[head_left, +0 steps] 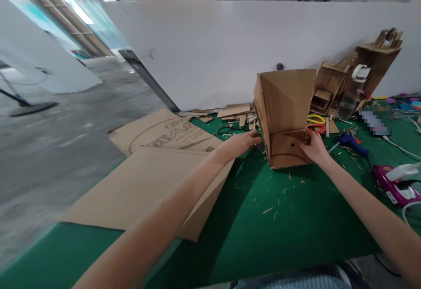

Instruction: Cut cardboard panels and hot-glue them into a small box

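Note:
An open-fronted cardboard box (291, 100) stands upright on the green table, with a tall back panel, a slanting left wall and a small dark hole in its low inner panel. My right hand (314, 148) grips its right edge, thumb inside, the other fingers partly hidden behind the wall. At the lower left wall my left hand (243, 143) has its bent fingers against the box; the fingertips are partly hidden. Large flat cardboard sheets (144, 183) lie under and beyond my left forearm, one with printed lettering.
Cardboard scraps (235, 111) lie along the white wall. Right of the box are yellow and red-orange scissors (316, 124), a blue glue gun (353, 143), a water bottle (350, 96), cardboard models (375, 65) and a magenta power strip (393, 186). Small shavings dot the green table (296, 227).

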Motion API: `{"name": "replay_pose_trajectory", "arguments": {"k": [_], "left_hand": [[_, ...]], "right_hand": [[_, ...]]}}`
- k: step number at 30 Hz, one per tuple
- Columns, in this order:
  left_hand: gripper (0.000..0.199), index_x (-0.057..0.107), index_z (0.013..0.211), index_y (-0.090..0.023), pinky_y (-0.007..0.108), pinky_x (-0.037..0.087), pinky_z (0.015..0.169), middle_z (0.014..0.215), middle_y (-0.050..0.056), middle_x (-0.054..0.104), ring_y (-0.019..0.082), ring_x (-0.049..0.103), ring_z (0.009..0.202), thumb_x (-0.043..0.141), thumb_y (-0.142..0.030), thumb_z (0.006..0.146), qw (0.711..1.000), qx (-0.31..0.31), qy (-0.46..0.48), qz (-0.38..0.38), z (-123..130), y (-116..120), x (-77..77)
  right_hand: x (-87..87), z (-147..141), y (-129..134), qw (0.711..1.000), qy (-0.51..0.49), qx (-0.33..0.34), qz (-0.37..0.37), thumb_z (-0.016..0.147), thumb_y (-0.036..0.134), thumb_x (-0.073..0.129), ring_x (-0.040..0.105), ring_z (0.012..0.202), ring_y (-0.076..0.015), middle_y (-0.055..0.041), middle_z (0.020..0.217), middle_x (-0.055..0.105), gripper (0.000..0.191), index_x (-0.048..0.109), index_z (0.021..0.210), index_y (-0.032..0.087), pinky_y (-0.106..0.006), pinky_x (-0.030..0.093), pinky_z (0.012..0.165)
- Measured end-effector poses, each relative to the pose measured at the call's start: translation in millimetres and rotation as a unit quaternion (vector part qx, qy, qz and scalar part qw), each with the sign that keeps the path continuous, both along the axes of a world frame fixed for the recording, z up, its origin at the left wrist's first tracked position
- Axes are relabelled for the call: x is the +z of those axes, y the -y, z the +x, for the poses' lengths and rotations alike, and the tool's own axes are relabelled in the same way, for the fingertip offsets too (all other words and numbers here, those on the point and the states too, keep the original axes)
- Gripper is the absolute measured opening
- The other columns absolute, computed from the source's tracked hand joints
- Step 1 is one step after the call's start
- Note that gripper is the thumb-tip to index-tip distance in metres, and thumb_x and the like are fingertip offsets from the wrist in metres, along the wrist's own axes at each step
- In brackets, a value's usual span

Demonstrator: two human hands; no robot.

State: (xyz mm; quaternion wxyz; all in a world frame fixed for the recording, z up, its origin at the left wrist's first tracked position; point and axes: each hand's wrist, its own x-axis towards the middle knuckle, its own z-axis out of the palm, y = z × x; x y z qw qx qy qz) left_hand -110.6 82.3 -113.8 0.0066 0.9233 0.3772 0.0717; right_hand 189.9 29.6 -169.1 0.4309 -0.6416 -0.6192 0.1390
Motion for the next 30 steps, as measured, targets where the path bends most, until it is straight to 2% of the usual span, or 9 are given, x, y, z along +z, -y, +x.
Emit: {"name": "replay_pose_trajectory", "arguments": {"k": [5,8,9,12,14,17,20,26,30], "left_hand": [[0.025,0.067,0.102,-0.023,0.025,0.048,0.081,0.110,0.006,0.065,0.019,0.065,0.094,0.052,-0.017,0.083,0.999,0.034,-0.009,-0.010,-17.7,-7.0,19.0],[0.024,0.064,0.103,-0.022,0.029,0.051,0.079,0.105,0.007,0.067,0.021,0.066,0.092,0.050,-0.020,0.084,0.979,0.063,0.196,0.000,-7.2,1.5,17.4],[0.025,0.062,0.105,-0.021,0.031,0.052,0.078,0.102,0.007,0.067,0.021,0.066,0.091,0.048,-0.023,0.085,0.947,0.069,0.313,-0.005,0.5,7.4,14.4],[0.031,0.053,0.117,-0.027,0.035,0.056,0.075,0.111,0.006,0.064,0.021,0.066,0.096,0.039,-0.041,0.093,0.781,0.065,0.618,-0.053,30.2,31.9,2.4],[0.041,0.048,0.125,-0.032,0.040,0.056,0.084,0.127,0.007,0.058,0.023,0.061,0.112,0.033,-0.054,0.094,0.739,0.033,0.667,-0.084,48.1,49.1,-4.9],[0.063,0.036,0.139,-0.030,0.047,0.045,0.104,0.145,0.011,0.043,0.028,0.043,0.134,0.056,-0.055,0.085,0.798,0.044,0.598,-0.055,62.9,64.0,-11.9],[0.068,0.030,0.142,-0.024,0.051,0.034,0.114,0.146,0.015,0.041,0.029,0.039,0.138,0.063,-0.036,0.083,0.843,0.142,0.518,0.011,64.0,59.5,-15.2],[0.064,0.019,0.147,-0.024,0.046,0.040,0.112,0.136,0.013,0.053,0.022,0.052,0.127,0.042,-0.011,0.088,0.852,0.219,0.474,0.039,59.3,29.7,-20.5],[0.064,0.015,0.148,-0.023,0.045,0.045,0.109,0.137,0.013,0.053,0.022,0.055,0.125,0.039,-0.010,0.089,0.863,0.221,0.449,0.072,61.8,15.8,-25.3]], "right_hand": [[-6.1,0.9,-5.2,0.998,-0.056,0.013,0.012,0.077,0.031,0.058,0.060,0.108,-0.0271,-0.0126,0.113,0.066,0.040,0.061,0.114,0.017,-0.045,0.047,0.095],[-9.3,1.6,-8.6,0.998,-0.066,0.009,0.016,0.085,0.038,0.049,0.063,0.099,-0.0252,-0.0127,0.108,0.068,0.036,0.061,0.111,0.017,-0.043,0.049,0.088],[-9.2,1.1,-10.2,0.998,-0.065,0.009,0.019,0.086,0.040,0.048,0.063,0.097,-0.0248,-0.0127,0.106,0.069,0.035,0.061,0.109,0.016,-0.042,0.050,0.087],[-5.4,-4.3,-17.3,0.998,-0.050,0.017,0.026,0.087,0.039,0.048,0.064,0.094,-0.0230,-0.0116,0.102,0.069,0.032,0.061,0.105,0.016,-0.037,0.050,0.085],[-2.4,-11.9,-22.4,0.999,-0.030,0.024,0.027,0.087,0.036,0.048,0.064,0.092,-0.0220,-0.0110,0.100,0.069,0.029,0.061,0.103,0.016,-0.035,0.050,0.084],[0.0,-27.2,-26.7,0.999,0.012,0.029,0.014,0.087,0.028,0.047,0.063,0.096,-0.0235,-0.0122,0.100,0.069,0.025,0.063,0.101,0.015,-0.036,0.049,0.086],[5.6,-35.9,-26.0,0.997,0.067,0.045,-0.010,0.090,0.024,0.043,0.063,0.101,-0.0240,-0.0135,0.104,0.069,0.027,0.063,0.105,0.015,-0.036,0.048,0.088],[49.2,15.3,-27.5,0.967,0.230,0.068,-0.085,0.090,0.020,0.045,0.064,0.101,-0.0236,-0.0101,0.108,0.070,0.030,0.064,0.114,0.020,-0.035,0.047,0.090],[67.4,63.1,-27.4,0.928,0.339,0.020,-0.156,0.082,0.014,0.051,0.061,0.107,-0.0332,-0.0192,0.112,0.066,0.031,0.066,0.109,0.013,-0.045,0.047,0.088]]}}
